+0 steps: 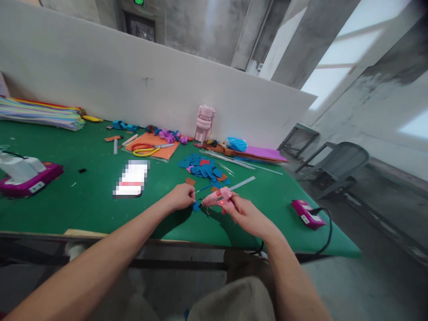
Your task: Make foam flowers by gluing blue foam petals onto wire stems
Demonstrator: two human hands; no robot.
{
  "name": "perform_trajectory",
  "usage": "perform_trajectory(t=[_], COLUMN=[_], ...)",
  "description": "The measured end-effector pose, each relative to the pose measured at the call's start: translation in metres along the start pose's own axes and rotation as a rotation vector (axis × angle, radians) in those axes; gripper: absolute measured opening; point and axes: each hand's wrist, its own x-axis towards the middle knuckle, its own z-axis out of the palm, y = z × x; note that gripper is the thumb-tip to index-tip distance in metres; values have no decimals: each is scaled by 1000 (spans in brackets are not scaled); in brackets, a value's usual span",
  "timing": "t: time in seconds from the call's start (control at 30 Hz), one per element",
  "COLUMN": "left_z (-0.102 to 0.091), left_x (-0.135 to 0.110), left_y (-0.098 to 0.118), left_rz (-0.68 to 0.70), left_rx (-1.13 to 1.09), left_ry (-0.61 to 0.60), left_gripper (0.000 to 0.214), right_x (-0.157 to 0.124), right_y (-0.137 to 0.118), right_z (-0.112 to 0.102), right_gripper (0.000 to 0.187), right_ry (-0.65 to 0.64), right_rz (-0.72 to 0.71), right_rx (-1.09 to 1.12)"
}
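My right hand (249, 216) is wrapped round the handle of a pink hot glue gun (219, 197), whose small orange light is lit. A translucent glue stick (243, 183) juts out of its back. The nozzle points left toward my left hand (182, 196), which is closed in a pinch. From those fingers a thin stick (202, 189), pale near the hand and blue farther out, reaches to the right. A small blue piece (196, 207) is just below the fingertips; whether they touch it I cannot tell. Beyond lies a pile of cut blue pieces (203, 168) with some brown and red ones.
A phone (132, 178) with a blurred screen lies left. Scissors (150, 149) rest on an orange sheet (169, 154). A pink bottle (204, 122) stands by the white partition (143, 67). Purple power strips (307, 214) sit at both sides, with a black cable at the right.
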Motion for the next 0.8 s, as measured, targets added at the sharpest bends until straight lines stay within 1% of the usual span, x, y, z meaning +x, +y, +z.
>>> perform_trajectory(t=[0.3, 0.5, 0.67, 0.8], left_z=[-1, -1, -1, 0], left_x=[-1, -1, -1, -1], left_y=[0, 0, 0, -1], left_rz=[1, 6, 13, 13], left_rx=[-1, 6, 12, 15], left_ry=[-7, -9, -6, -6], left_gripper=[4, 4, 4, 4], right_x=[-1, -1, -1, -2], right_y=[-1, 0, -4, -4], right_z=[-1, -1, -1, -6], right_gripper=[39, 37, 37, 36], right_ry=[13, 21, 22, 35], right_rz=[1, -2, -7, 2], right_rx=[-5, -14, -8, -9])
